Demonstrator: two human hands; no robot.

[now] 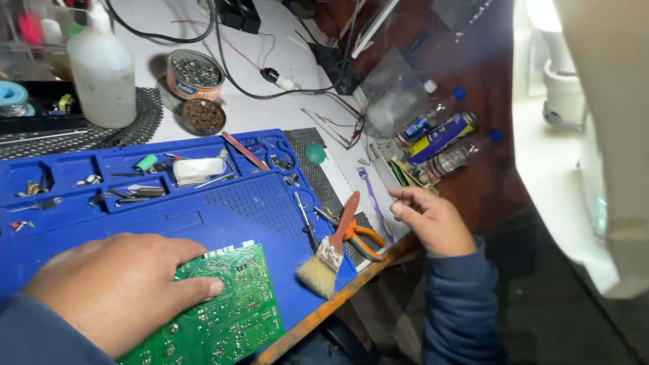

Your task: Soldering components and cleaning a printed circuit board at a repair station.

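Observation:
My left hand (122, 287) lies flat on a green circuit board (226, 311) that rests on a blue work mat (223, 203), with the fingers spread over the board's left part. My right hand (429, 220) hovers at the table's right edge with curled fingers and nothing in it. It is close to a purple toothbrush (373, 203) and some small bottles (443, 132). A paintbrush with a red handle (332, 250) lies on the mat between my two hands, next to orange-handled pliers (362, 236).
The mat's tray slots hold screws, bits and a white block (198, 167). Behind stand a white squeeze bottle (103, 67), an open tin of small parts (195, 73) and its lid (203, 115). Black cables (257, 74) cross the white tabletop. The floor drops away at right.

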